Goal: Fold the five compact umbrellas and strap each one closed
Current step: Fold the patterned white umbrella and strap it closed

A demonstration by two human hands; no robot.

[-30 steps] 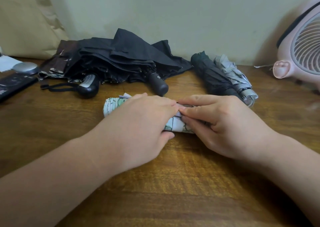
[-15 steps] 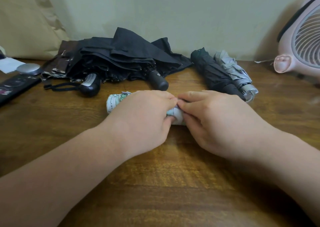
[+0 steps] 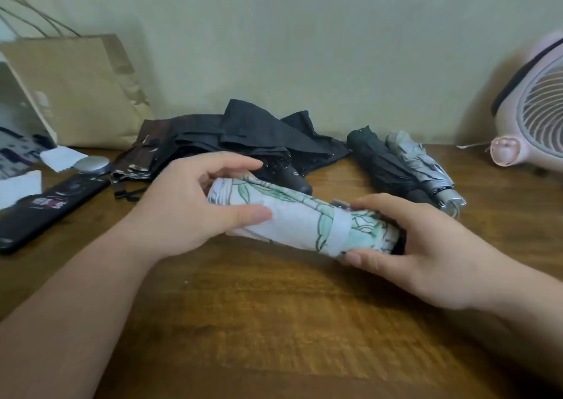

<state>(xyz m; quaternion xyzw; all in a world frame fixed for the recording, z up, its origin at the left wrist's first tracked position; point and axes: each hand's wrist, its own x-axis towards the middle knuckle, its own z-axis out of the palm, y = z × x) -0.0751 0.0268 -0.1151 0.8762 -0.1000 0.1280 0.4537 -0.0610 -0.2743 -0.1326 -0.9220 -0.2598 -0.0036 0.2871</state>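
A white compact umbrella with a green leaf print (image 3: pixel 300 220) is rolled tight, its strap (image 3: pixel 338 231) wrapped round it near the right end. I hold it lifted above the wooden table (image 3: pixel 274 322). My left hand (image 3: pixel 195 206) grips its left end between thumb and fingers. My right hand (image 3: pixel 426 246) grips the right end by the handle. Behind it lies a loose heap of unfolded black and brown umbrellas (image 3: pixel 231 138). A rolled black umbrella (image 3: pixel 384 167) and a rolled grey umbrella (image 3: pixel 426 170) lie side by side at the back right.
A pink desk fan (image 3: pixel 536 118) stands at the far right. A brown paper bag (image 3: pixel 82 90) leans on the wall at back left. A black phone (image 3: pixel 45 209), a silver oval object (image 3: pixel 91 164) and white paper scraps (image 3: pixel 62 157) lie at the left edge.
The printed umbrella has come up off the table. My hands have moved apart from its middle to its two ends, uncovering the fastened strap. The camera has tilted up.
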